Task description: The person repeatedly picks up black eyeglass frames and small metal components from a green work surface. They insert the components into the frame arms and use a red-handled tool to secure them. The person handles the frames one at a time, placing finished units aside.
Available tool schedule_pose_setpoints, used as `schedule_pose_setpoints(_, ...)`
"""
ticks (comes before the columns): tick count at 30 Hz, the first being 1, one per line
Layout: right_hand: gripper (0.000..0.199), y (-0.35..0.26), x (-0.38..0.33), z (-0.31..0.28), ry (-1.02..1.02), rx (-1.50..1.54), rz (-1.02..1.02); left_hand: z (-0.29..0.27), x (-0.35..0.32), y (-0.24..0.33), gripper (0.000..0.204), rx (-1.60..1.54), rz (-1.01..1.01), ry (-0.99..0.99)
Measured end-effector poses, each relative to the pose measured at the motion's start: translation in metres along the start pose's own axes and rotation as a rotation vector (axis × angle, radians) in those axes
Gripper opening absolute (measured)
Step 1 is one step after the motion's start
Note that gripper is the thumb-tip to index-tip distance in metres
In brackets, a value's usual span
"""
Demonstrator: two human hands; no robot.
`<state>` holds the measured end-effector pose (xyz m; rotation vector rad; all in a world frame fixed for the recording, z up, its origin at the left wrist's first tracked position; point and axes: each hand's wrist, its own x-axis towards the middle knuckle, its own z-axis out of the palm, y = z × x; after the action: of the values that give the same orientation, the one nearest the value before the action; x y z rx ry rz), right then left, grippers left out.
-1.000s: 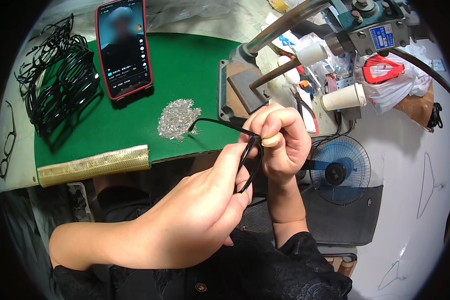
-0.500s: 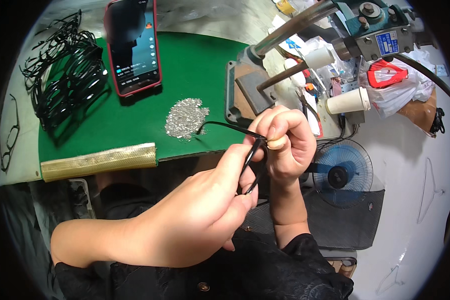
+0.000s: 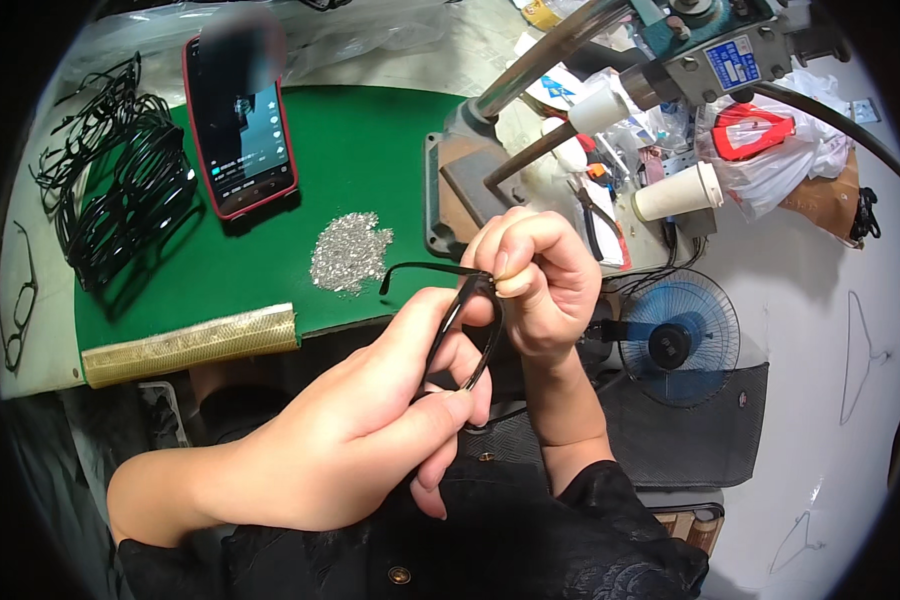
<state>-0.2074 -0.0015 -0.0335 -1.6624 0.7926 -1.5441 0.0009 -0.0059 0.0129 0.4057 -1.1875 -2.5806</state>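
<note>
A black eyeglass frame (image 3: 425, 267) is held between both my hands, just off the near edge of the green mat. My left hand (image 3: 365, 415) is closed around its front and one temple. At the hinge corner, the thumb and fingertips of my right hand (image 3: 545, 285) pinch the frame; anything small between them is hidden. One temple stretches leftward, its curved tip near a pile of tiny silvery metal pieces (image 3: 352, 253) on the mat.
A bundle of black eyeglass frames (image 3: 125, 200) and a red-cased phone (image 3: 240, 140) lie at the left. One frame (image 3: 18, 310) sits farther left. A gold strip (image 3: 190, 343) lines the near edge. A bench press (image 3: 460, 190), paper cup (image 3: 678, 191) and fan (image 3: 675, 340) stand right.
The whole view has shifted, putting most things a little further left. My hands keep hold of the eyeglass frame, which is turned slightly so more of its rim shows.
</note>
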Motion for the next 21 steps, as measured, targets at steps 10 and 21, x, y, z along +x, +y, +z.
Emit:
schedule_pose_setpoints(10,0.019,0.0007,-0.0019,0.0029,0.040,-0.023,-0.009,-0.0001,0.0014,-0.0009,0.050,-0.072,-0.007,-0.001)
schedule_pose_setpoints(21,0.018,-0.0027,0.0041,0.0016,0.032,-0.125,-0.164,0.0031,0.0027,0.0000,0.049,-0.118,0.021,0.027)
